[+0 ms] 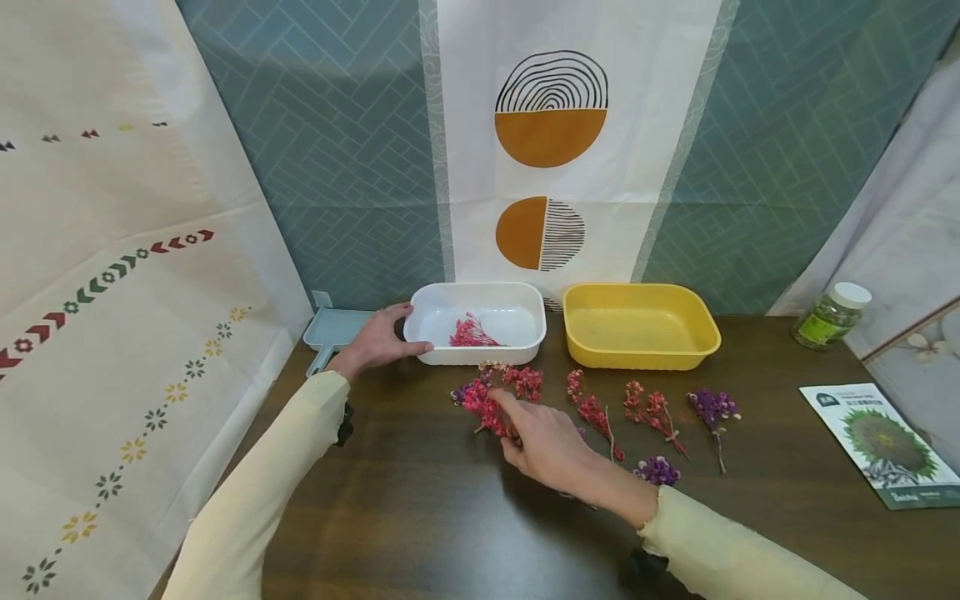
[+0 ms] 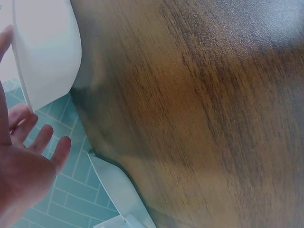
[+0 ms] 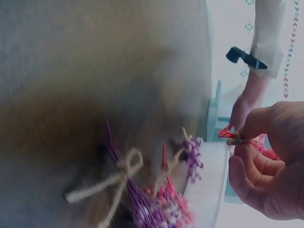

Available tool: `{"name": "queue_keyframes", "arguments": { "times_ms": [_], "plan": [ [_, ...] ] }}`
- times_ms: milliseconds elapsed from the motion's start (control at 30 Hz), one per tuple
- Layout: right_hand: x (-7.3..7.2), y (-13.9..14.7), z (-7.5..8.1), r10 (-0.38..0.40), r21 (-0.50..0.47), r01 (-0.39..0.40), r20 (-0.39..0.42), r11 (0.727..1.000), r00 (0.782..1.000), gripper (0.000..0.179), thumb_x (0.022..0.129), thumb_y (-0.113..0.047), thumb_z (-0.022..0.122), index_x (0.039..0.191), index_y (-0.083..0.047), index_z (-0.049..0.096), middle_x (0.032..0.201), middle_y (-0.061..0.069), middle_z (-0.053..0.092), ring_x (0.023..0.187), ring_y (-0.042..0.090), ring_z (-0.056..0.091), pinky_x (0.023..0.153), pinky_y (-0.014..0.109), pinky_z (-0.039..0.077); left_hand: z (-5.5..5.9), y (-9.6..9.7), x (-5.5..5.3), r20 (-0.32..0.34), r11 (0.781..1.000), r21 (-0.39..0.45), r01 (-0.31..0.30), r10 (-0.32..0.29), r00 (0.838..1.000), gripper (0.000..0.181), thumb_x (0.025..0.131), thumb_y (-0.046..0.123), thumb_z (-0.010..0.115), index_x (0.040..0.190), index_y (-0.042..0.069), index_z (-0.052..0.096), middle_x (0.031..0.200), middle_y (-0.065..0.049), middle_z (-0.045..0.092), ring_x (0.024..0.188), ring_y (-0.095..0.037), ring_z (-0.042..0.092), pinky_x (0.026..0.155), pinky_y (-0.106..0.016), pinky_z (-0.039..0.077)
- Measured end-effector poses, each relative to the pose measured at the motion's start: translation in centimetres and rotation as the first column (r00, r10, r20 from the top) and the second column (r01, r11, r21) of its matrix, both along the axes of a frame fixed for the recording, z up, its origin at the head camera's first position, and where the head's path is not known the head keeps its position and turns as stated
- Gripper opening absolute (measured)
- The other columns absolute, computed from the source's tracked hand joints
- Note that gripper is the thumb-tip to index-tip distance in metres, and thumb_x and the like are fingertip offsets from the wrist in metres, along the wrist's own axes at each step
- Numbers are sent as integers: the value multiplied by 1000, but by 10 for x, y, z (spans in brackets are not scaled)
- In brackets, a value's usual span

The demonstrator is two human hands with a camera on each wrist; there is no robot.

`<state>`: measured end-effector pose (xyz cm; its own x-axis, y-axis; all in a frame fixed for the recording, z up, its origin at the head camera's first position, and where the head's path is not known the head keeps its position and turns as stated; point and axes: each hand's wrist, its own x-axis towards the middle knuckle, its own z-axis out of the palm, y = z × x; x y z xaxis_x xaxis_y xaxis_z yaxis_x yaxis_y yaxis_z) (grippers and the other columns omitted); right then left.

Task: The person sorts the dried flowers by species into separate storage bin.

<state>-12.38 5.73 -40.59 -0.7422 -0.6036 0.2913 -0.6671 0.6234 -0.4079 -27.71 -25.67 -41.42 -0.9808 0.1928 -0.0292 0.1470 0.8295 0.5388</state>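
Note:
My right hand (image 1: 547, 442) pinches a small pink dried-flower bunch (image 3: 227, 134) by its twine-tied stems, between thumb and fingertips. In the head view it hovers in front of the white basin (image 1: 468, 357), over other bunches that it partly hides. Inside the basin lies one pink sprig (image 1: 471, 332). My left hand (image 1: 378, 340) touches the basin's left end, thumb at the front rim, its other fingers loosely spread. Right-wrist view: a purple bunch (image 3: 142, 209) tied with a twine bow lies on the table.
A yellow basin (image 1: 637, 360) stands right of the white one. Pink (image 1: 596, 417) and purple (image 1: 712, 408) bunches lie before it. A blue-grey dustpan (image 1: 330, 329) is at the far left. Farther right are a lidded jar (image 1: 828, 317) and a seed packet (image 1: 885, 442).

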Motion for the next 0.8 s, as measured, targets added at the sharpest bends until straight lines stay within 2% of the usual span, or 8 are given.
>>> {"name": "queue_keyframes", "arguments": {
  "times_ms": [367, 600, 800],
  "plan": [
    [-37, 6, 15, 34, 31, -33, -40, 999, 999, 70, 82, -6, 80, 144, -8, 47, 74, -7, 55, 57, 9, 46, 46, 23, 39, 1, 0, -2, -15, 1000, -10, 8, -9, 1000, 97, 82, 51, 77, 152, -2, 37, 157, -21, 32, 140, -39, 32, 108, -60, 32],
    [-62, 5, 26, 38, 96, -33, -49, 995, 998, 68, 84, -8, 78, 144, -7, 47, 68, -7, 52, 55, 10, 47, 49, 26, 42, 1, 0, -2, -4, 1000, -15, 0, 0, 1000, 96, 82, 51, 77, 152, -1, 37, 158, -19, 32, 141, -38, 31, 109, -59, 32],
    [-83, 3, 30, 38, 160, -33, -32, 987, 999, 65, 85, -7, 77, 141, -6, 46, 72, -5, 56, 59, 12, 51, 55, 29, 47, 0, -1, -1, -6, 1000, -20, 2, -2, 1000, 95, 82, 51, 77, 151, -1, 38, 157, -20, 33, 140, -39, 32, 109, -60, 32]
  ]
}}
